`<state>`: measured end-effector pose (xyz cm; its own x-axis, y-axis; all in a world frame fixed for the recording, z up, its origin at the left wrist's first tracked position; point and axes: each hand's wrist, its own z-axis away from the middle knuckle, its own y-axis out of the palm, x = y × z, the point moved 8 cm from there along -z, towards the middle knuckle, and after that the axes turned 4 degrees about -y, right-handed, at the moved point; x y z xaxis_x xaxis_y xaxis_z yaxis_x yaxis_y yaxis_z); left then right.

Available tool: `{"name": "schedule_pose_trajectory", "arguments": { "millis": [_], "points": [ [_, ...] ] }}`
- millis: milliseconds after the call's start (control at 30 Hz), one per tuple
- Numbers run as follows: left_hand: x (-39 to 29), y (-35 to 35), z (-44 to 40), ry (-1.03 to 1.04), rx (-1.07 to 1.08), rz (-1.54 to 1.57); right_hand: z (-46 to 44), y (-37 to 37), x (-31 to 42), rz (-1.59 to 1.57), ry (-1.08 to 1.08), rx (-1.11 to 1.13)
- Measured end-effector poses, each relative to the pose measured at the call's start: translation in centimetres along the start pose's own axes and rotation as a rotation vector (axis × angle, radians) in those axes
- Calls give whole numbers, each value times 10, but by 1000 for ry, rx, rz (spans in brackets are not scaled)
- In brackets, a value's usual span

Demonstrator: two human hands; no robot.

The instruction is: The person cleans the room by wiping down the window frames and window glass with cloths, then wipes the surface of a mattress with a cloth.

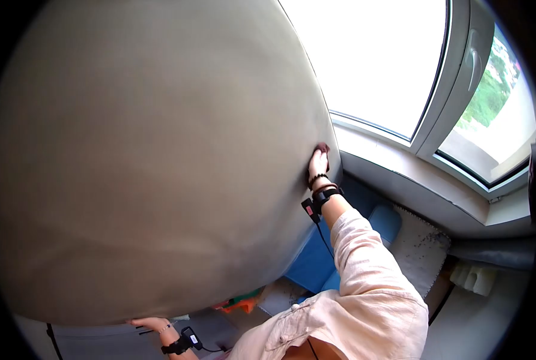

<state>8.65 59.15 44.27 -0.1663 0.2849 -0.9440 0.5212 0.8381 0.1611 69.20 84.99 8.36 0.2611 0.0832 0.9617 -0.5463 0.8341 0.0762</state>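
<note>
A large grey-beige padded panel (160, 150) fills the left and middle of the view. My right hand (319, 163) presses a dark red cloth (322, 147) against the panel near its right edge, fingers closed on it. Down at the panel's bottom edge is my left hand (154, 323), palm up beneath the edge, with its fingertips partly hidden. Both wrists wear black straps with small devices and cables.
A window (418, 141) with a white handle is at the upper right, above a sill (412, 165). Blue padded items (316, 255), a grey mat (421, 243) and an orange cloth (244, 305) lie below. A white object (474, 278) sits at the lower right.
</note>
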Motion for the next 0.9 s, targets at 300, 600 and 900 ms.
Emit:
{"name": "schedule_pose_trajectory", "arguments": {
  "millis": [300, 600, 900],
  "points": [
    [-12, 12, 15, 9, -37, 20, 207, 24, 387, -113, -1395, 224],
    [31, -22, -24, -26, 6, 191, 66, 16, 50, -35, -654, -3],
    [39, -25, -23, 100, -9, -48, 239, 21, 271, -504, -554, 303]
  ]
}}
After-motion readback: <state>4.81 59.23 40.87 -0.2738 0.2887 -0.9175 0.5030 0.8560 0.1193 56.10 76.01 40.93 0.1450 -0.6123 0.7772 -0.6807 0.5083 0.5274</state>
